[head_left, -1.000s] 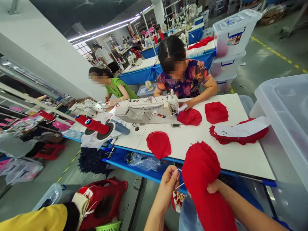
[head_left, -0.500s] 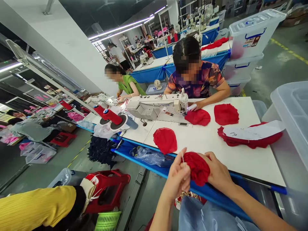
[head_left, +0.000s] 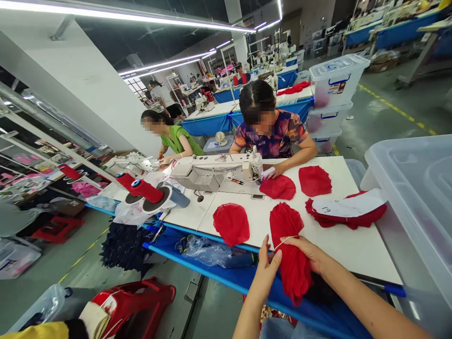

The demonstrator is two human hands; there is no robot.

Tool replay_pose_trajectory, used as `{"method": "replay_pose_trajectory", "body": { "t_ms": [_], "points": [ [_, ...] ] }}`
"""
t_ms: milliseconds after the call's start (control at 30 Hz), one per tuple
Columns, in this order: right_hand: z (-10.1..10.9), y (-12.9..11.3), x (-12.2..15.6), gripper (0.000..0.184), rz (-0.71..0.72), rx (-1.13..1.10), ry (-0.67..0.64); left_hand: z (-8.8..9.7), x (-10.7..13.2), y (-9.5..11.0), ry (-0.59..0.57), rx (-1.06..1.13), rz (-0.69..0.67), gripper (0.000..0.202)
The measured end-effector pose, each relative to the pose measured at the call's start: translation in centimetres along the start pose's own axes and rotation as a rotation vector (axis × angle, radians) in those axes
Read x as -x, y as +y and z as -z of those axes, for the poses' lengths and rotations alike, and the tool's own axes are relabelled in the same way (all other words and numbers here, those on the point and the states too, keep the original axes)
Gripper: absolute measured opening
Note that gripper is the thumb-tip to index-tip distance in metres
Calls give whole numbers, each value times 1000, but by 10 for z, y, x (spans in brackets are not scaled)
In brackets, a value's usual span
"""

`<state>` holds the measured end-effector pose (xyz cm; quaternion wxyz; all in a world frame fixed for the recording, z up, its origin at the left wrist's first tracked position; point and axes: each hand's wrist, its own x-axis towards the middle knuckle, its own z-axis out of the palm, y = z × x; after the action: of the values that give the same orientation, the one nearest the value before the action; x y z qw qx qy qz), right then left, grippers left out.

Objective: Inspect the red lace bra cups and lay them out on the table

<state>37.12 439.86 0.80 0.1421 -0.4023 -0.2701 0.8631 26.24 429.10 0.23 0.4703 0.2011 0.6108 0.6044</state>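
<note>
A bundle of red fabric pieces (head_left: 291, 275), bound at its middle by a thin white string (head_left: 286, 239), hangs partly over the table's near edge. My right hand (head_left: 308, 250) grips its right side, thumb lying along the string. At the bundle's left edge is my left hand (head_left: 265, 268), its thumb against the cloth by the string and its other fingers partly hidden. A round red fabric piece (head_left: 231, 224) lies flat to the left. Farther right is a red stack (head_left: 360, 221) under a white paper slip (head_left: 349, 206) marked 19.
Across the white table (head_left: 353, 256), a co-worker's hand (head_left: 277, 170) rests by red cloth (head_left: 278, 187) at the sewing machine (head_left: 215, 172). Another red piece (head_left: 315, 181) lies nearby. A clear plastic bin (head_left: 406, 160) stands right; red thread cones (head_left: 146, 190) stand left.
The bundle has been turned from a bunched shape to a long upright one, its string now across the middle. My left hand has lowered from pulling the string up. The view has swung right.
</note>
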Motion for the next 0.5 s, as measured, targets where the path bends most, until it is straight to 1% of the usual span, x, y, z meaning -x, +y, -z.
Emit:
{"method": "replay_pose_trajectory", "body": {
  "t_ms": [67, 133, 200, 300, 400, 500],
  "points": [
    [-1, 1, 1, 29, 21, 20, -18, -11, 5, -4, -103, 238, 169, 79],
    [0, 4, 1, 35, 37, 49, -30, -21, 9, -6, -127, 365, 227, 82],
    [3, 8, -1, 38, 49, 88, -42, -26, 11, -8, -106, 407, 237, 79],
    [13, 10, -5, 42, 75, 172, -78, -28, 5, -13, -81, 426, 298, 81],
    [25, 3, -7, 48, 101, 264, -147, -26, -5, -17, -66, 432, 358, 86],
    [37, -9, -8, 50, 79, 314, -238, -26, -14, -16, -81, 455, 361, 83]
  ]
}}
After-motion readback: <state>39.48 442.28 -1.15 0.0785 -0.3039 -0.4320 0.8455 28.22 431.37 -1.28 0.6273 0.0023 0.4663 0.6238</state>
